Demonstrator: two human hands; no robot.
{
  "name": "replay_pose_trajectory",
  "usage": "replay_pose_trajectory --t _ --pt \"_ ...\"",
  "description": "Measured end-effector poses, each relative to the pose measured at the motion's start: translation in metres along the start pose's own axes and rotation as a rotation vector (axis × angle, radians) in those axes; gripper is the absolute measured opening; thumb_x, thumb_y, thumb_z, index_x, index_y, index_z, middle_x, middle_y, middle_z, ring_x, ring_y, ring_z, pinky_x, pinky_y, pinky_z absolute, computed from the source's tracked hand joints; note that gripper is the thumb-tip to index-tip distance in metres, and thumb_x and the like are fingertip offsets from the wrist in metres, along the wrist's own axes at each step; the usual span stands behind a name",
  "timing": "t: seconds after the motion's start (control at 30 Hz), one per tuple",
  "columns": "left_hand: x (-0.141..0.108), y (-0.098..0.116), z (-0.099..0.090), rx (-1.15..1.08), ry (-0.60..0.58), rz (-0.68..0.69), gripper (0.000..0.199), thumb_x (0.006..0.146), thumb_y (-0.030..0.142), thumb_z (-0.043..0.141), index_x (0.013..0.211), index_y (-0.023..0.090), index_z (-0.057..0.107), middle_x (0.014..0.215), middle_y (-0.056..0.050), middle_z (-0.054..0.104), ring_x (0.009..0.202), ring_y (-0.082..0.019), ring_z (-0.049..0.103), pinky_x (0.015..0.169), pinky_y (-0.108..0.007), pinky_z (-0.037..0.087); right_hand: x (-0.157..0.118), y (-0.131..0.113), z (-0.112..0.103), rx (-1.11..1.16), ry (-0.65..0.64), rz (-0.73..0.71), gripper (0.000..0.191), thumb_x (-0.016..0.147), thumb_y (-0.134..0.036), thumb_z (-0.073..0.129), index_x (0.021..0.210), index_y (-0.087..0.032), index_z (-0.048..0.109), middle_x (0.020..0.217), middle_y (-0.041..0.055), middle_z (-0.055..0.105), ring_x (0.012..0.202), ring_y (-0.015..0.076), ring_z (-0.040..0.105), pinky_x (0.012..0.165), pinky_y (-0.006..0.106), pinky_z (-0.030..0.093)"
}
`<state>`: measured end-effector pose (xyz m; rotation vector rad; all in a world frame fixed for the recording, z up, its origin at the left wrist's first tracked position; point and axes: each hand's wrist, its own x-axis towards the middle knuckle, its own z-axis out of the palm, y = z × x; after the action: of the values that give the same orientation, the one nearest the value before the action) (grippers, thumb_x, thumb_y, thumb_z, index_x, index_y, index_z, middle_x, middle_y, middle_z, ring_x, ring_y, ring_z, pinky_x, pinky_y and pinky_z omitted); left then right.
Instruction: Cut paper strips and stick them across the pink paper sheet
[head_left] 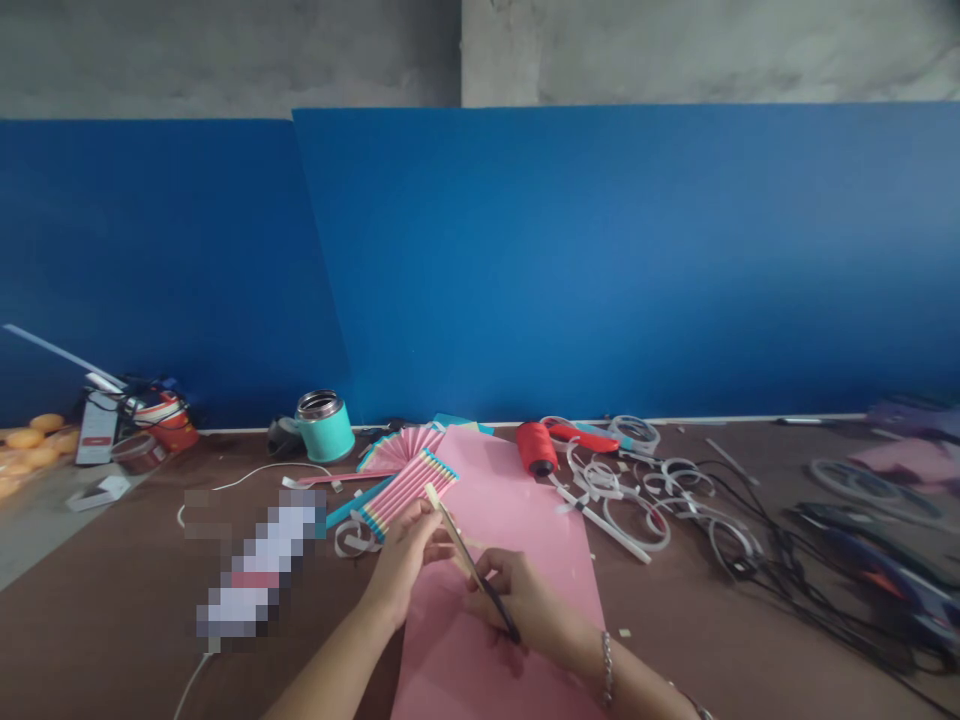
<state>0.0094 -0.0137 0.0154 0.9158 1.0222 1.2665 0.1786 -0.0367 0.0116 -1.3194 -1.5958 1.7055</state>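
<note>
My right hand (517, 600) is wrapped around scissors with a dark handle (501, 608), their blades pointing up and left toward the other hand. A thin cream strip (433, 494) is pinched in my left hand (411, 560), its upper end sticking out past the fingers and lying close to the blades. Whether the blades touch the strip I cannot tell. Both hands are over a long pink sheet (517, 500) on the table. Just beyond my left hand lies a pleated pink paper piece (409, 492) with blue edges, and behind it a fanned pink one (401, 450).
A red thread spool (534, 447) stands on the sheet's far right edge, near tangled white strips (600, 480). Black cables (780, 570) run along the right. A turquoise flask (326, 428) and a blurred-out device (259, 570) are on the left. A blue panel (600, 260) backs the table.
</note>
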Motion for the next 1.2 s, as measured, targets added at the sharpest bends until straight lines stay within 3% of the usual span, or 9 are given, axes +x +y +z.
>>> replay_pose_trajectory --t 0.3,0.77,1.2 --pt "0.001 0.004 0.000 -0.004 0.091 0.006 0.029 0.069 0.041 0.066 0.078 0.017 0.053 0.073 -0.001 0.061 0.065 -0.015 0.062 0.058 -0.025 0.052 -0.003 -0.007 0.001 -0.015 0.018 0.037 0.021 0.067 -0.028 0.062 0.080 -0.016 0.050 0.043 -0.0065 0.055 0.028 0.0085 0.046 0.027 0.015 0.033" --pt "-0.001 0.002 0.001 0.032 -0.008 0.012 0.023 0.073 0.039 0.062 0.074 0.018 0.054 0.071 0.000 0.061 0.066 -0.014 0.063 0.060 -0.024 0.052 -0.003 -0.009 0.002 0.009 0.022 0.024 0.016 0.067 -0.025 0.058 0.076 -0.017 0.047 0.044 -0.0063 0.057 0.028 0.0084 0.046 0.026 0.016 0.033" --pt "-0.001 0.004 0.002 0.006 0.021 -0.014 0.030 0.070 0.043 0.067 0.077 0.017 0.054 0.074 -0.001 0.062 0.066 -0.015 0.064 0.059 -0.025 0.053 -0.005 -0.008 0.001 -0.031 0.017 0.029 0.018 0.069 -0.027 0.060 0.078 -0.017 0.049 0.043 -0.0072 0.055 0.027 0.0088 0.046 0.026 0.016 0.031"
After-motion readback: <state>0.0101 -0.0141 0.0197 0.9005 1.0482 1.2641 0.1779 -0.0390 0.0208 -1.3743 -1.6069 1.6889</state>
